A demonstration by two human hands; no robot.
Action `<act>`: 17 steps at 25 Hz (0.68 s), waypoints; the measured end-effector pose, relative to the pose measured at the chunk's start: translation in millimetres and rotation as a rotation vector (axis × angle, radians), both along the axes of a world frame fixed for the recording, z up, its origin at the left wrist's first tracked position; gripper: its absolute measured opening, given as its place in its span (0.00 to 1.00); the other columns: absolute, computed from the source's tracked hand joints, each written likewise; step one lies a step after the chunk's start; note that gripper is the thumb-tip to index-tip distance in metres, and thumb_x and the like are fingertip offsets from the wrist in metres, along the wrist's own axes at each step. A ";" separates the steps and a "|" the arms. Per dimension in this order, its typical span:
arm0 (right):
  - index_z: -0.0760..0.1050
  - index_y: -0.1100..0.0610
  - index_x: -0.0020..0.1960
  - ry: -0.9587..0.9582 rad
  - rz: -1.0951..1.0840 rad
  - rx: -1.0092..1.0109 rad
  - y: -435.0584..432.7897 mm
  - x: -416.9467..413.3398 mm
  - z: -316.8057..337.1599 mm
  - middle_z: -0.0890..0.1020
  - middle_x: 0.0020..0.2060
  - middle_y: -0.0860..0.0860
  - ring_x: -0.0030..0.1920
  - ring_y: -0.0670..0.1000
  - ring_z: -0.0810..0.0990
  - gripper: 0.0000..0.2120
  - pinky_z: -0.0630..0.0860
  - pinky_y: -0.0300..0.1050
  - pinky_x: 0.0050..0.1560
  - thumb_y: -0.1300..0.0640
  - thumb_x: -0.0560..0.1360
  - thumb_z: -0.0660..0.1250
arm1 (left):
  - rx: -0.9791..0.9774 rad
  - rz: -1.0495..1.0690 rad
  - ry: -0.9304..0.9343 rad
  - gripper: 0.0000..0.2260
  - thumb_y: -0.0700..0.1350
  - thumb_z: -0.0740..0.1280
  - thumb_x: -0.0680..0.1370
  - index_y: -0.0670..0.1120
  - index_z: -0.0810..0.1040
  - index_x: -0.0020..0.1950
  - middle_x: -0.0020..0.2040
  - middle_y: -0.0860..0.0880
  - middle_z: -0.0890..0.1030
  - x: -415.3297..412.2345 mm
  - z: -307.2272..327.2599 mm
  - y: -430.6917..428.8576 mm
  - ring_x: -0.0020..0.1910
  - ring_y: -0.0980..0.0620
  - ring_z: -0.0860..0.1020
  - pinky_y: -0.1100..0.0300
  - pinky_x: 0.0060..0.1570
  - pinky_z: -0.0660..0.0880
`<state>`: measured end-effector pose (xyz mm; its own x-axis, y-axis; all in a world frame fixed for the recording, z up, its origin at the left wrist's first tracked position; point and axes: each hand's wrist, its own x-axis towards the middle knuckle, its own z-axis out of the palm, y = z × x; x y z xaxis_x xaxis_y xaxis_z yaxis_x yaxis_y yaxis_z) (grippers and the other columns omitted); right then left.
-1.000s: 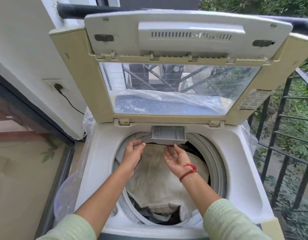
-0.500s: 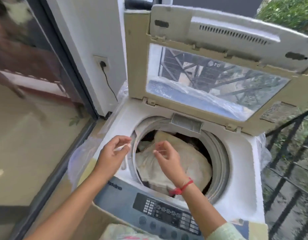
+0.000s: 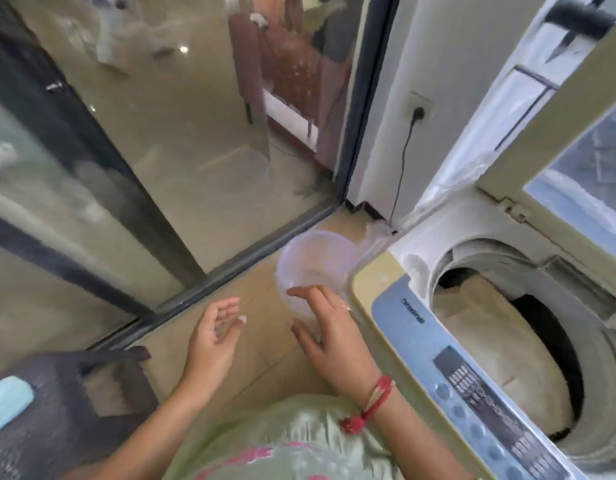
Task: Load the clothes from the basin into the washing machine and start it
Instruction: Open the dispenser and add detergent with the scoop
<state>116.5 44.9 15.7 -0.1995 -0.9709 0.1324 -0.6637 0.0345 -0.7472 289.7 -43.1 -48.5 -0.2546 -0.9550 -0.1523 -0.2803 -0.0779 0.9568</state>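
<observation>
Grip state: both hands are spread and hold nothing. Right hand (image 3: 329,332) is palm-down, fingers straight and fanned, thumb out to the left. Its fingertips (image 3: 301,292) overlap the near rim of the basin (image 3: 310,258); contact cannot be confirmed. Left hand (image 3: 215,329) is just left of the right, palm turned inward, fingers loosely bent, clear of the basin. Basin is a round, translucent plastic bowl with thin, smooth walls, on the tan floor (image 3: 251,296) against the front left corner of the washer (image 3: 379,282). Clothes (image 3: 486,327) lie in the drum (image 3: 608,358) as a pale beige, coarse-looking mound. Lid (image 3: 556,112) stands raised. Panel (image 3: 479,389) is smooth blue-grey with rows of round buttons. Both forearms extend forward and down; a red thread bracelet (image 3: 376,400) circles the right wrist. Black cord (image 3: 402,168) drops from a wall socket (image 3: 419,110) toward the washer. Dark chair (image 3: 74,393) stands at lower left, near the glass door (image 3: 144,150).
</observation>
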 end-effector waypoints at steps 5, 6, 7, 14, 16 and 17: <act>0.72 0.52 0.62 -0.001 0.219 0.055 -64.6 144.5 -8.4 0.75 0.56 0.48 0.56 0.50 0.74 0.16 0.70 0.41 0.58 0.53 0.74 0.63 | -0.015 0.245 0.010 0.10 0.36 0.66 0.76 0.45 0.74 0.57 0.52 0.50 0.78 163.3 -2.4 -9.9 0.52 0.57 0.76 0.71 0.54 0.69; 0.72 0.52 0.61 -0.008 0.271 0.077 -75.7 176.0 -12.7 0.75 0.56 0.48 0.56 0.49 0.74 0.16 0.71 0.42 0.57 0.52 0.74 0.63 | -0.007 0.286 -0.008 0.10 0.37 0.66 0.76 0.46 0.74 0.56 0.52 0.51 0.77 198.8 -5.6 -9.5 0.52 0.59 0.75 0.72 0.53 0.69; 0.72 0.51 0.61 -0.010 0.337 0.103 -87.2 212.1 -19.6 0.75 0.56 0.48 0.56 0.49 0.74 0.16 0.71 0.42 0.56 0.52 0.74 0.63 | 0.000 0.335 -0.049 0.10 0.38 0.66 0.77 0.47 0.74 0.56 0.52 0.52 0.77 239.5 -9.3 -7.8 0.53 0.60 0.75 0.71 0.53 0.69; 0.73 0.56 0.62 0.089 0.775 0.351 -157.1 396.9 -68.2 0.76 0.57 0.53 0.57 0.51 0.76 0.17 0.71 0.39 0.54 0.64 0.74 0.66 | 0.131 0.687 -0.309 0.10 0.40 0.69 0.75 0.42 0.77 0.56 0.54 0.47 0.79 448.8 -67.9 8.0 0.54 0.48 0.77 0.56 0.56 0.71; 0.73 0.55 0.63 0.147 0.854 0.425 -176.3 429.6 -81.5 0.75 0.59 0.53 0.58 0.51 0.75 0.17 0.72 0.41 0.57 0.63 0.75 0.65 | 0.174 0.761 -0.332 0.11 0.40 0.69 0.75 0.43 0.77 0.56 0.54 0.45 0.80 480.4 -86.6 10.0 0.55 0.46 0.77 0.55 0.55 0.71; 0.73 0.55 0.64 0.181 0.886 0.441 -187.9 445.7 -91.3 0.75 0.59 0.53 0.58 0.52 0.75 0.17 0.72 0.42 0.58 0.63 0.75 0.64 | 0.193 0.790 -0.339 0.11 0.41 0.69 0.75 0.43 0.77 0.57 0.54 0.45 0.80 493.8 -95.9 6.8 0.56 0.46 0.77 0.56 0.55 0.70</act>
<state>562.2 -143.0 -75.6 0.6063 -0.7290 -0.3177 -0.6862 -0.2777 -0.6724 783.5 -36.4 -144.4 0.5575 -0.7828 -0.2765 -0.3429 -0.5204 0.7820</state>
